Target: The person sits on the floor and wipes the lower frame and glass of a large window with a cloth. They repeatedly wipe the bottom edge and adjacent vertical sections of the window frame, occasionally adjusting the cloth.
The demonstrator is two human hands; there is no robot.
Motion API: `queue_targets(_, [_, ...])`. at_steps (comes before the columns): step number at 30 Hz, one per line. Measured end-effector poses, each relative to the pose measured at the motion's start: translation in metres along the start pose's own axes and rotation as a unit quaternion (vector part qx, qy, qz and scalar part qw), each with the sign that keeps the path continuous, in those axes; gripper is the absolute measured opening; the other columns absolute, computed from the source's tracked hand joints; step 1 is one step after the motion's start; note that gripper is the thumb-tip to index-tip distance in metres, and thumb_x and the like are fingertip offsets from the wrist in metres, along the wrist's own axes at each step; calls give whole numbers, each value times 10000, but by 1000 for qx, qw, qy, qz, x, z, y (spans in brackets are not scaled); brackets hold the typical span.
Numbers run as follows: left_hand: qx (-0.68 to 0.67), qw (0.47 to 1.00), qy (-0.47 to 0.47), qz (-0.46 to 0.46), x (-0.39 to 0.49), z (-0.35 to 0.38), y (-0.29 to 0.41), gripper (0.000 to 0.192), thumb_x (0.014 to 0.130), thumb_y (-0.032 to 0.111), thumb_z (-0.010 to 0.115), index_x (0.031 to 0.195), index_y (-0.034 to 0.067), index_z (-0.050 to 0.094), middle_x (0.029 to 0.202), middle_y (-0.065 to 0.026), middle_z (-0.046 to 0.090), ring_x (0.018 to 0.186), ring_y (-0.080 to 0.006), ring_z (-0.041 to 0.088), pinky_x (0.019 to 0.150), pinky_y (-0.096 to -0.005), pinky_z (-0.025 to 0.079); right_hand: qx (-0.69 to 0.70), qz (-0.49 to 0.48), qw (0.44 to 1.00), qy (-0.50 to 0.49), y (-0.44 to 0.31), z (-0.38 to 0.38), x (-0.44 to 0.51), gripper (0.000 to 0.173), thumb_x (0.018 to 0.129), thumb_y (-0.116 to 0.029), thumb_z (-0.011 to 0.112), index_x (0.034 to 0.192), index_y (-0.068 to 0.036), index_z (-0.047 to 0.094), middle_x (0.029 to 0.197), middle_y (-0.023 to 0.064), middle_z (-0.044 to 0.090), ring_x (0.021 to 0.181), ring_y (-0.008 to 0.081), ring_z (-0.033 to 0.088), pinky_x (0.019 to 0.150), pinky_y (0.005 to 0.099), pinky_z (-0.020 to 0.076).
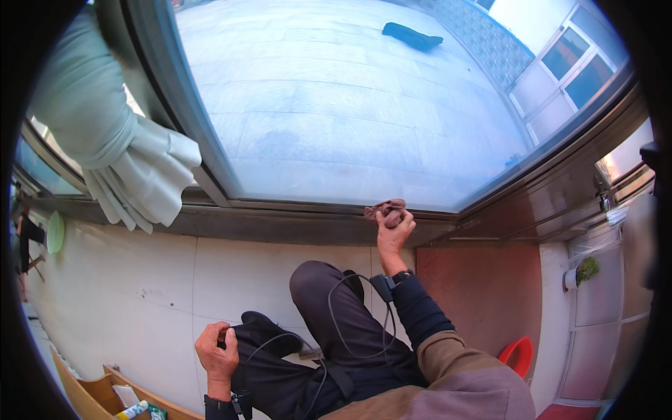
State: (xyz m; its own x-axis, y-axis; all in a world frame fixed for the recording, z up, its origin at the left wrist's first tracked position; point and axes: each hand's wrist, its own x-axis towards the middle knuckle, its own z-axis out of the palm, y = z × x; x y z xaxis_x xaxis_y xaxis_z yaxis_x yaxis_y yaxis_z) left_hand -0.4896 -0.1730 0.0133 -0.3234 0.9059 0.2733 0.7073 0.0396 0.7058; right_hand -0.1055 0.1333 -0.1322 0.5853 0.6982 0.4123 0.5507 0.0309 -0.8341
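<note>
My right hand (396,231) grips a crumpled brown cloth (388,211) and presses it on the lower frame (310,206) of a large glass pane (325,136). Part of the cloth touches the bottom edge of the glass. At the lower left, my left hand (218,349) rests beside my knee with its fingers curled; nothing shows in it. Both wrists wear dark straps with small devices, and grey cables loop from them over my dark trousers.
A pale green curtain (136,157), knotted, hangs at the left. A wooden box (94,388) with packets stands at the lower left, a green basin (55,232) farther up. A red basin (517,356) lies at the right, near a potted plant (587,269). Beyond the glass is a dark object (412,37).
</note>
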Motion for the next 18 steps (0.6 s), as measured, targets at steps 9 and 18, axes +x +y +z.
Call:
queue_targets(9, [5, 1000, 22, -16, -8, -11, -17, 46, 878, 60, 733, 904, 36, 703, 739, -95, 658, 599, -241, 656, 577, -344, 506, 35, 21, 997, -68, -81, 90, -86, 697, 727, -157, 1001, 1249, -75, 545, 1222, 172, 467, 1130, 336, 566, 975, 468, 505])
queue_targets(18, [40, 998, 38, -39, -8, -18, -23, 49, 871, 66, 744, 876, 39, 704, 740, -95, 689, 607, -234, 697, 583, -336, 546, 129, 258, 932, -218, -175, 166, -156, 833, 759, -271, 996, 1374, -50, 479, 1368, 202, 457, 1301, 373, 528, 1111, 490, 463])
